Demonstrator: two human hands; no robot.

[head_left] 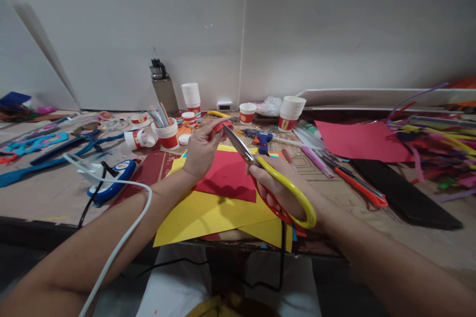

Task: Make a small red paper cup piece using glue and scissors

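Note:
My left hand [203, 151] is closed on a small red paper piece [222, 129], held up above the table. In my right hand [277, 183] are large scissors [275, 178] with yellow and red handles, their blades pointing up and left at the red piece. Whether the blade tips touch the paper is hard to tell. Below both hands, a red sheet [230, 176] lies on top of yellow sheets [182, 223] at the table's front edge.
Behind stand a cup of pencils [166, 133], cup stacks [292, 111] and a bottle [163, 89]. A blue glue gun [264, 142], a red cutter [362, 188] and a black case [409, 198] lie to the right. A white cable [147, 208] crosses my left forearm.

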